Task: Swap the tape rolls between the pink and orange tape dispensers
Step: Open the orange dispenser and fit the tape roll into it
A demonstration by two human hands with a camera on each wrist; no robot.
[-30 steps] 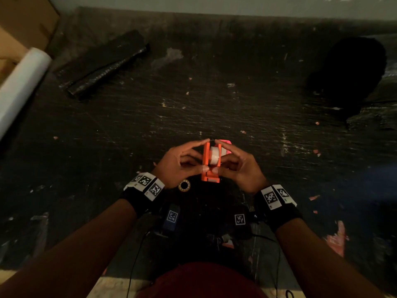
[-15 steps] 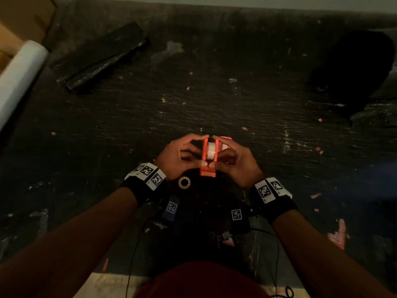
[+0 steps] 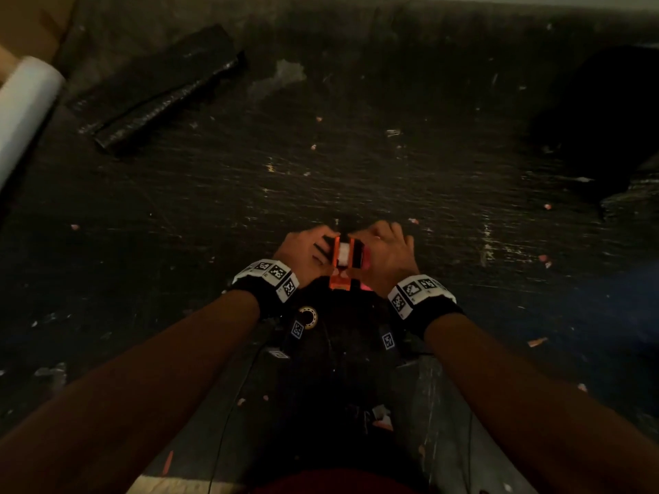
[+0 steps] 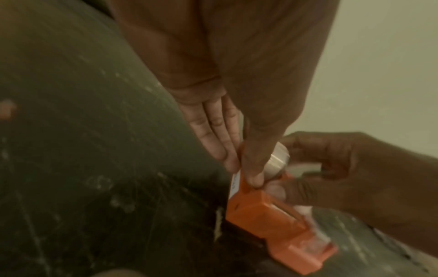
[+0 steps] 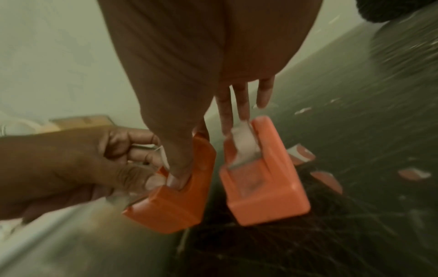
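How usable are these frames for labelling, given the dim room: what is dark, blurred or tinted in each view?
Head view: dim and underexposed, only the orange dispenser between the hands stands out. Left wrist view: hazy, greenish tint, soft focus on the tape roll. Right wrist view: same tint, motion blur along the scratched tabletop.

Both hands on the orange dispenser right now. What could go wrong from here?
1. The left hand and right hand pinch the orange dispenser around its white tape roll; the roll may pop out and drop to the floor.
2. The pink dispenser stands right beside it and could be knocked over.
3. The small ring lies under the left wrist, easy to bump.
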